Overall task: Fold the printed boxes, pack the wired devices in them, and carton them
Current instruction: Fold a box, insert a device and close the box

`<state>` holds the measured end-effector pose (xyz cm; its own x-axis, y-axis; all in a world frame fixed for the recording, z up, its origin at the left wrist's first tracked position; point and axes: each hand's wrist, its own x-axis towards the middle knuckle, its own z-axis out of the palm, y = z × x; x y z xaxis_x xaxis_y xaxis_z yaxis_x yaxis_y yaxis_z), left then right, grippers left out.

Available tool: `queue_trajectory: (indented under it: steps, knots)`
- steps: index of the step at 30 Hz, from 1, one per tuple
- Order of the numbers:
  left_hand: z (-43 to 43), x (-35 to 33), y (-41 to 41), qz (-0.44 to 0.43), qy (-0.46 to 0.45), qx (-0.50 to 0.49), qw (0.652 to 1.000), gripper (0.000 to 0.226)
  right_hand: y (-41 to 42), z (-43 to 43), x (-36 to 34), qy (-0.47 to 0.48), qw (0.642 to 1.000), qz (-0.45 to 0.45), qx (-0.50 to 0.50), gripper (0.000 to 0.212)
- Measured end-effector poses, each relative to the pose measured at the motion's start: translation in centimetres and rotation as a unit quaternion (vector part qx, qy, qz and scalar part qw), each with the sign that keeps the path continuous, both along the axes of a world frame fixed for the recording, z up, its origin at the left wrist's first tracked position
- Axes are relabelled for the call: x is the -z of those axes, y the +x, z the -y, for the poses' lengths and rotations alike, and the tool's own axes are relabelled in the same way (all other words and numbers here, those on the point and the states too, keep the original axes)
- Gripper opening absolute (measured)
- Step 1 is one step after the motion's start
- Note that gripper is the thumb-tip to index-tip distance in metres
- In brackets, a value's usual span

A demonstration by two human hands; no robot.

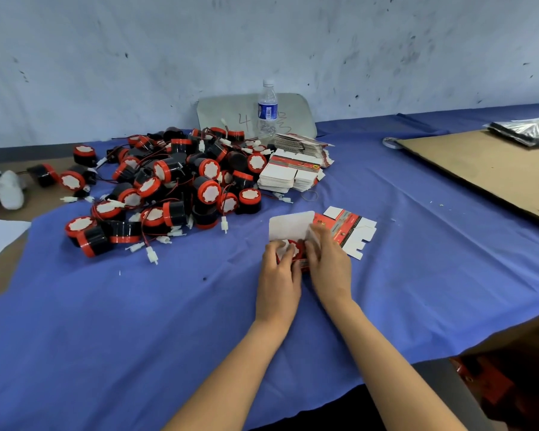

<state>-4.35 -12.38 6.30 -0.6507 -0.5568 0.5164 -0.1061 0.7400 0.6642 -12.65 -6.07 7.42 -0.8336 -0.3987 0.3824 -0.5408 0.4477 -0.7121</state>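
A small red printed box (293,231) stands on the blue cloth (137,306) with its white lid flap up and a red wired device (294,246) showing inside. My left hand (279,269) grips the box's left side. From the right, my right hand (329,259) holds the box with its fingers at the open top. Just behind my right hand lies a flat unfolded box blank (352,230). A big pile of red-and-black wired devices (168,185) covers the cloth to the left. Stacks of flat box blanks (290,172) lie behind.
A water bottle (267,110) stands at the back before a grey board (224,115) leaning on the wall. A brown cardboard sheet (492,172) lies at the right with a dark plastic bag (526,132) on it. Red boxes in a carton (486,387) show at the lower right.
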Motion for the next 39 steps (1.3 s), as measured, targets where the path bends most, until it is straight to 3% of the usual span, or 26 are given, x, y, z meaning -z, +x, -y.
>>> queue_trajectory:
  steps: [6, 10, 14, 17, 19, 21, 25, 29, 35, 39]
  knots:
    - [0.1, 0.1, -0.1, -0.001, -0.005, 0.004, 1.000, 0.033, -0.1, -0.6, 1.3, -0.007, 0.997, 0.023, -0.080, 0.028]
    - [-0.1, -0.1, 0.1, 0.018, -0.057, 0.033, 0.998, 0.045, 0.0, -0.9, 1.1, -0.080, 0.993, 0.038, -0.078, 0.026]
    - [-0.2, -0.2, 0.0, 0.012, -0.064, 0.046, 0.997, 0.040, -0.5, -1.4, 0.1, -0.221, 0.954, 0.194, -0.066, 0.040]
    - [-0.3, 0.0, -0.1, 0.009, -0.048, 0.059, 0.997, 0.030, -1.9, -0.9, -2.0, -0.270, 0.939, 0.211, -0.011, 0.034]
    - [-0.2, 0.1, -0.1, 0.010, -0.027, 0.063, 0.998, 0.029, -2.5, -0.5, -4.2, -0.282, 0.934, 0.213, -0.045, 0.028]
    - [0.0, 0.1, -0.2, 0.016, -0.005, 0.069, 0.997, 0.031, -3.2, -0.2, -6.1, -0.225, 0.939, 0.218, -0.142, 0.012]
    - [0.4, -0.5, -0.7, 0.040, 0.007, 0.073, 0.997, 0.031, -3.4, 0.3, -7.2, -0.005, 0.949, 0.202, -0.241, 0.033]
    - [1.0, -0.8, -0.9, 0.037, -0.006, 0.078, 0.996, 0.025, -3.7, -0.2, -6.8, -0.005, 0.941, 0.210, -0.267, 0.011]
    - [1.1, -0.1, -0.9, 0.030, -0.063, 0.011, 0.997, 0.021, -3.1, 0.6, -5.3, -0.003, 0.977, 0.114, -0.183, 0.016]
    - [1.4, -0.2, -0.3, -0.006, -0.063, -0.002, 0.998, 0.009, -2.2, -0.2, -3.8, -0.031, 0.975, 0.109, -0.189, 0.017]
